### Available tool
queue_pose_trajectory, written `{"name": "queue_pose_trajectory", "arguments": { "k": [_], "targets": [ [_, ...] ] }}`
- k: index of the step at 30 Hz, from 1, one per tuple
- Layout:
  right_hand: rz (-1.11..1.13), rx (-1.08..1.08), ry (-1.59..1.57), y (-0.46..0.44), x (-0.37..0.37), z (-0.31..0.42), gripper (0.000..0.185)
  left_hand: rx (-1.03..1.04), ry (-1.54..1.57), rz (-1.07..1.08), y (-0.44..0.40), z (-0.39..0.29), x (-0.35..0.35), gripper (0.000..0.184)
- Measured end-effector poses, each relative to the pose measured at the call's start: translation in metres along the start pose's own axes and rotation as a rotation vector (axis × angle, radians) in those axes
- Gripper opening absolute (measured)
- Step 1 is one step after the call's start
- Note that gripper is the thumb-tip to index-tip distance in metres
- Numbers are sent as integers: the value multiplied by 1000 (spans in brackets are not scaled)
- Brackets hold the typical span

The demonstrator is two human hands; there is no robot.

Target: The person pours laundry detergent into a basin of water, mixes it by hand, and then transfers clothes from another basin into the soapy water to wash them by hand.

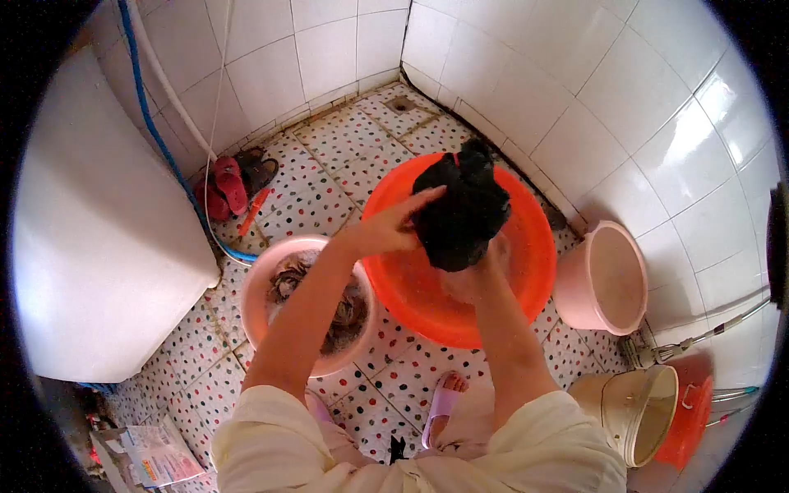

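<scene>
Holding black cloth (462, 212) | over basin (411, 308) | long axis fore-aft, narrow end forward

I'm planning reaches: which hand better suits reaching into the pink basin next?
Probably the left hand: its forearm crosses above the pink basin; the right hand, farther off, seems to support the black cloth.

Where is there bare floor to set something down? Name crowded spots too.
Bare floor lies between the red slippers and the orange basin, reaching to the drain. A strip shows between the white unit and the pink basin. Crowded: where the basins sit close, and by the right wall, around the pink bucket and beige bucket.
</scene>
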State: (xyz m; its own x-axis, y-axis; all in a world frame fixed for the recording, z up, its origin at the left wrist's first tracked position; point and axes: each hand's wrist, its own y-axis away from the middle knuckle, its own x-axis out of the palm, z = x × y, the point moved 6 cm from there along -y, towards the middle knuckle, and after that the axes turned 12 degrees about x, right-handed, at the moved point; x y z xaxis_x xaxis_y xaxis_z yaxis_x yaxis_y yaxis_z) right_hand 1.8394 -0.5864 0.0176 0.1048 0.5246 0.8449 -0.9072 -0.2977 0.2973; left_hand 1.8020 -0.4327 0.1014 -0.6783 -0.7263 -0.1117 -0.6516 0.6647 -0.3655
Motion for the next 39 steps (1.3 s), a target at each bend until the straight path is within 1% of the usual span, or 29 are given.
{"name": "queue_pose_trajectory", "arguments": {
  "k": [1, 3, 6, 7, 8, 9, 10, 11, 12, 14, 15, 16, 18, 19, 20, 21, 22, 24, 25, 26, 30, 32, 33, 34, 35, 36, 37, 38, 39],
  "targets": [
    [-4, -5, 29, 3, 4, 4, 46, 4, -4, -2, 5, -1, -6, 79],
    [-8, -8, 92, 6, 14, 10, 47, -139, 793, -611, 26, 14, -34, 66],
    [-34, -30, 307, 8, 32, 17, 48, -218, 924, -598, 18, 30, -17, 65],
    [-64, -50, 432, 7, 35, 19, 49, -181, 770, -747, 21, 23, -16, 67],
    [-115, -73, 630, 6, 41, 22, 50, -171, 773, -764, 21, 14, -14, 67],
    [-106, -55, 641, 9, 45, 21, 50, -237, 800, -735, 24, 11, -10, 69],
    [-63, -93, 776, 15, 55, 20, 51, -305, 824, -710, 28, 11, -5, 70],
    [-12, -135, 905, 19, 66, 18, 53, -226, 712, -843, 31, 31, -18, 68],
    [10, -118, 906, 18, 69, 15, 53, -220, 701, -869, 31, 27, -18, 68],
    [152, -281, 1057, 18, 86, 20, 57, -224, 648, -823, 29, 13, -18, 63],
    [181, -276, 1079, 25, 96, 21, 68, -211, 637, -844, 30, 6, -19, 63],
    [205, -269, 1083, 34, 109, 20, 68, -171, 655, -810, 30, -2, -15, 59],
    [338, -264, 969, 60, 145, 21, 85, -122, 665, -789, 30, -8, -9, 56],
    [363, -245, 1036, 52, 139, 28, 102, -74, 788, -722, 27, -5, -3, 53],
    [377, -243, 1036, 52, 139, 38, 102, -29, 908, -649, 26, -7, 1, 50],
    [489, -155, 1055, 56, 140, 39, 105, -82, 956, -607, 27, -22, 9, 50],
    [611, -65, 1072, 60, 144, 34, 108, -70, 945, -621, 27, -21, 10, 50],
    [614, -68, 1051, 59, 146, 32, 107, -82, 764, -678, 17, -17, 10, 52],
    [588, -130, 1187, 60, 148, 33, 106, -1, 732, -638, 12, -19, 12, 55],
    [554, -193, 1321, 63, 149, 33, 105, -7, 736, -638, 9, -16, 15, 55],
    [576, -210, 1345, 75, 160, 33, 104, 33, 553, -623, -6, -7, 9, 62],
    [614, -189, 1375, 80, 161, 34, 92, 31, 496, -607, -12, 3, 3, 66],
    [604, -184, 1381, 83, 163, 36, 92, 44, 310, -524, -15, 4, -1, 68],
    [623, -174, 1466, 86, 167, 35, 80, 53, 128, -441, -18, 7, 0, 71],
    [644, -161, 1546, 88, 167, 32, 67, 46, 142, -440, -17, 5, 3, 71],
    [634, -148, 1545, 88, 164, 29, 67, -30, 271, -532, -14, 4, 4, 73],
    [462, -94, 1480, 82, 156, 30, 57, -107, 396, -624, -9, 7, 5, 75],
    [296, -46, 1412, 78, 149, 31, 46, -112, 400, -627, -8, 11, 4, 75],
    [205, -68, 1333, 83, 150, 28, 41, -111, 388, -639, -7, 15, 1, 74]
  ]
}}
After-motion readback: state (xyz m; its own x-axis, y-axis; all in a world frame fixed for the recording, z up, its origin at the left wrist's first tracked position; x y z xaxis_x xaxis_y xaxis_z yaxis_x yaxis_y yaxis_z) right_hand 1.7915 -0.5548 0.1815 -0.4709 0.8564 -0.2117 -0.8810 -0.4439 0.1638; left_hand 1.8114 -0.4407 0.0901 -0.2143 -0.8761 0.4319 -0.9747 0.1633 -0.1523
